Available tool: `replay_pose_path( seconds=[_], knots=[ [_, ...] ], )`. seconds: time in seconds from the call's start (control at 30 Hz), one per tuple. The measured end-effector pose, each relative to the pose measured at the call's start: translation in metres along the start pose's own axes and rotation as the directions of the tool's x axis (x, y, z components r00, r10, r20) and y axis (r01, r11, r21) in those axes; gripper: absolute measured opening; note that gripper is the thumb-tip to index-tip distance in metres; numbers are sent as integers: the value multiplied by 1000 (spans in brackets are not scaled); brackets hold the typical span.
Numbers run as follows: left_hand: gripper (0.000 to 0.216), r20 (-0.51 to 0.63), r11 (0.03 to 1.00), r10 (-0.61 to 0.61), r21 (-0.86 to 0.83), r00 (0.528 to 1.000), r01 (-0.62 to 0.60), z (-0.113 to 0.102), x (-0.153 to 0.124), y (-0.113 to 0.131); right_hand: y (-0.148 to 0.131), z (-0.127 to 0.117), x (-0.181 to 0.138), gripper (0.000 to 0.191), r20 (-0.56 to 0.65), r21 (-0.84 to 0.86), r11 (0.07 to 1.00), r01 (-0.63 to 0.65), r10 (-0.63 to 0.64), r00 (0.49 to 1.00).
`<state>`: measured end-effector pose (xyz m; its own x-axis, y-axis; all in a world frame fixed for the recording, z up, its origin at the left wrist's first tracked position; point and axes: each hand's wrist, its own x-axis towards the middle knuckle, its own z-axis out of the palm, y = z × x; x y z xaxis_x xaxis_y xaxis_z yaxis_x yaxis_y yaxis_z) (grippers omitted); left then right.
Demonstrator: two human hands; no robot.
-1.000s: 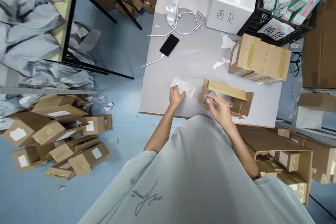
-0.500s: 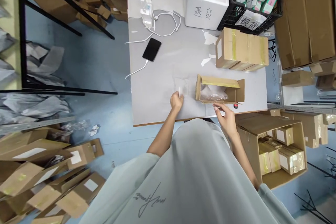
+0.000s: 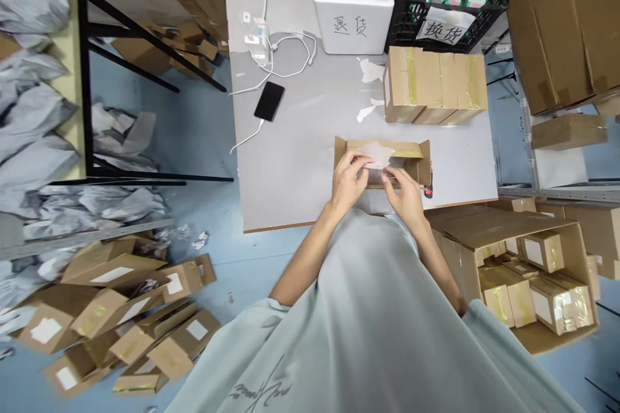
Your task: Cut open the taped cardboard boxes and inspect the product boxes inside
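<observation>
An open cardboard box (image 3: 422, 171) lies lengthwise near the table's front edge. Inside it, a pinkish-white plastic bag (image 3: 380, 155) shows between my hands and reaches up over the box's back side. My left hand (image 3: 349, 177) is over the box's left end, thumb and fingers closed on the bag's left edge. At the box's front, my right hand (image 3: 404, 193) has its thumb and fingertips pinched on a shiny, clear part of the same bag. The bag's contents cannot be made out. A red and black tool (image 3: 428, 188), partly hidden, lies beside the box's right end.
Behind the box stands a row of taped cartons (image 3: 436, 87). Farther back are a white foam bin (image 3: 357, 32) and a black crate (image 3: 496, 13) of small boxes. A phone (image 3: 269, 102) lies left. A large carton (image 3: 460, 251) stands right, below table height.
My left hand has moved right from the bare tabletop to the box; the clear plastic it held there is gone from the table. Both hands are now on the bag, which is raised.
</observation>
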<state>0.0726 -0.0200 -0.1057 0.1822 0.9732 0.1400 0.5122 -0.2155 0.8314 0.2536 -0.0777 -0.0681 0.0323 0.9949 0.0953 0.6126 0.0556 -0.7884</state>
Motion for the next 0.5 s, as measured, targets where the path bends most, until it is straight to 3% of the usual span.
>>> replay_pose_path(
  seconds=[0.17,0.23,0.33,0.43,0.5],
  knots=[
    [45,234,986,-117,142,965,85,26,8,-14,39,-33,-5,40,-31,56,997,-54,56,998],
    [45,233,981,-157,149,960,125,23,4,-16,57,-46,-7,39,-92,88,992,-94,102,991],
    [35,0,977,-197,84,981,196,7,-6,-16,87,-62,-6,42,-217,121,978,-171,195,957],
    [42,-252,963,-236,66,939,260,-11,-15,-24,126,-68,-1,50,-265,169,949,-265,303,915],
    [47,-319,959,-254,41,913,281,-19,-19,-38,154,-65,4,56,-224,217,923,-317,363,904]
  ],
)
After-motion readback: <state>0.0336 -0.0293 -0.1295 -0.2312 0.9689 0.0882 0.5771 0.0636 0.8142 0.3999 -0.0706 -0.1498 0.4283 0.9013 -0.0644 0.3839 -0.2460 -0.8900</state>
